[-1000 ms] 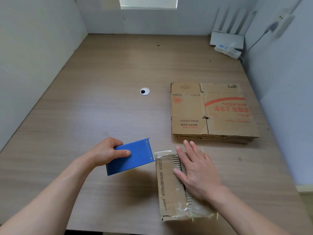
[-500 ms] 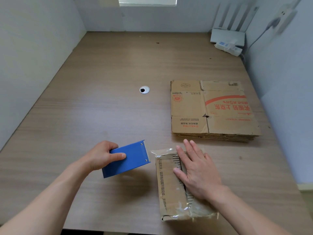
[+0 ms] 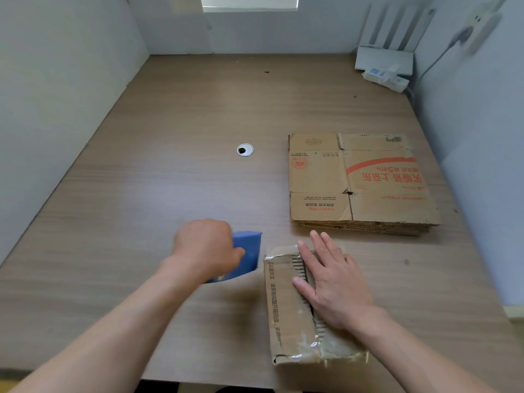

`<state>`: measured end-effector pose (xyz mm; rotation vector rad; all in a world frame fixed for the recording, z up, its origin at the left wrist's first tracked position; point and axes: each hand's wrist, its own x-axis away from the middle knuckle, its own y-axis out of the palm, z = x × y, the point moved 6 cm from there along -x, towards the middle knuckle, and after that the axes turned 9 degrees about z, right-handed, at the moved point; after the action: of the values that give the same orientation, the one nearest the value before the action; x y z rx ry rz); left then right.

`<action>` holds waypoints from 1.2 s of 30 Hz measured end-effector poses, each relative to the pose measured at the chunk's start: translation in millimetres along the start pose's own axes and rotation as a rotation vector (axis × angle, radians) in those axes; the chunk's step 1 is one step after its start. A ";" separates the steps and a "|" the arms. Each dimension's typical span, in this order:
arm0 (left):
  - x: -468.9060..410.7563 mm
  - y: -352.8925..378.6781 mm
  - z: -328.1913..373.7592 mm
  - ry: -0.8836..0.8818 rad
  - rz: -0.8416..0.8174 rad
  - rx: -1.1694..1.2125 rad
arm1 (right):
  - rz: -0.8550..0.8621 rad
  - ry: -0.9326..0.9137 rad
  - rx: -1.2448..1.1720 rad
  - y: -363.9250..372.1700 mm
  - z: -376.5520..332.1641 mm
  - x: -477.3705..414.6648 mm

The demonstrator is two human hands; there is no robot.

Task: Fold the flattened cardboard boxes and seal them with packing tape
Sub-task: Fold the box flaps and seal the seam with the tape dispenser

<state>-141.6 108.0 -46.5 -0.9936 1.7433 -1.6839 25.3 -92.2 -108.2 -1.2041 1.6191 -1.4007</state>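
A folded cardboard box lies near the table's front edge, with clear tape along its seam and wrinkled tape at its near end. My right hand presses flat on its top, fingers straight. Just left of the box, my left hand grips a blue tape dispenser, turned so the hand covers most of it. A stack of flattened cardboard boxes with red print lies behind the box, to the right.
The wooden table has a round metal cable grommet in its middle. A white power strip and a white device sit in the far right corner. White partition walls close in the left, back and right sides.
My left hand has rolled over and dropped toward the table with the blue dispenser, so its flat face no longer shows. The right hand stays on the box.
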 end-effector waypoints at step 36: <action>37.1 59.6 92.4 -0.365 0.168 0.980 | 0.117 -0.005 -0.154 -15.3 -3.3 -12.3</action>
<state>-100.1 20.0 -109.6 -0.5951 0.5882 -1.7757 29.8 -79.5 -93.6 -1.1775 1.7913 -1.2180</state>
